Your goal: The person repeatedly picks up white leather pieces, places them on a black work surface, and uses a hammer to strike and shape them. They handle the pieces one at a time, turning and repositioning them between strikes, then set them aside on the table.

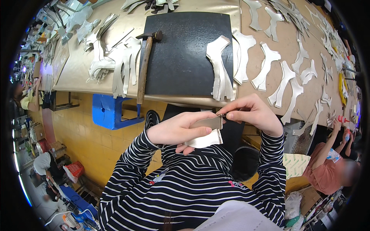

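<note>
While both hands meet just below the table edge, a small silvery piece [208, 124] sits between them, held flat and roughly level in front of the person's chest. The left hand [175, 129] is wrapped around it, thumb lying along the top and fingers curled beneath, where a paler flap [204, 140] of the same piece or a second one sticks out under the palm; I cannot tell which. The right hand [250, 111] is closed in a pinch at the piece's right end, thumb and forefinger pressed together on something small and dark that is too tiny to make out. Both forearms wear black-and-white striped sleeves [269, 161].

Just above the piece, on the table [77, 73], lies a black mat [181, 54]. A stack of silvery cut shapes [219, 67] rests on the mat's right part, hanging a little over its near edge. A hammer [145, 61] with a wooden handle lies along the mat's left edge, head away from the person, handle end over the table edge. Left of the hammer is a heap of similar cut shapes [111, 61]. Right of the mat, more shapes [285, 73] are laid out singly in rows across the bare tabletop.

Below the table, left of the piece, stands a blue stool [110, 111] on a yellow tiled floor [92, 142]. Far right of the piece, another person in a pink top [327, 173] sits low.
</note>
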Demonstrator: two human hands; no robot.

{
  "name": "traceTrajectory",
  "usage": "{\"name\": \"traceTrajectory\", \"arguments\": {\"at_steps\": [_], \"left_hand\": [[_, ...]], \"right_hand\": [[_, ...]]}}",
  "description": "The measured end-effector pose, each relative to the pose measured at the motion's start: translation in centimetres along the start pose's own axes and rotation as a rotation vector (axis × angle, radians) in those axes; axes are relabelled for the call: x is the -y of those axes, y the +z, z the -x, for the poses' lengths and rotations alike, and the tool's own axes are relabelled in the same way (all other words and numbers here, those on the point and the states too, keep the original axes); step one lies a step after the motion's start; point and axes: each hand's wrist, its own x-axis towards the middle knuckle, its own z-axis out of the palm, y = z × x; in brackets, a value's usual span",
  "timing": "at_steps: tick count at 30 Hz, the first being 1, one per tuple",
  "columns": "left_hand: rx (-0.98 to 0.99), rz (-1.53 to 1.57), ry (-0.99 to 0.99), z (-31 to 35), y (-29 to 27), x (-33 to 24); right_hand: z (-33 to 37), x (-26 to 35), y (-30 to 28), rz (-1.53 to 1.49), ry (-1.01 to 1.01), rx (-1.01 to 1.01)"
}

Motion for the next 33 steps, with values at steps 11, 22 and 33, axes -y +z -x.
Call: {"name": "traceTrajectory", "arguments": {"at_steps": [11, 22, 33], "left_hand": [[0.070, 0.047, -0.001, 0.1, -0.1, -0.1], [0.105, 0.101, 0.025, 0.5, -0.8, 0.3], [-0.362, 0.286, 0.334, 2.0, -4.0, 1.7]], "right_hand": [[0.0, -0.7, 0.1, -0.053, -0.078, 0.042], [-0.9, -0.2, 0.8, -0.120, -0.059, 0.033], [-9.3, 1.2, -7.2, 0.411, -0.418, -0.654]]}}
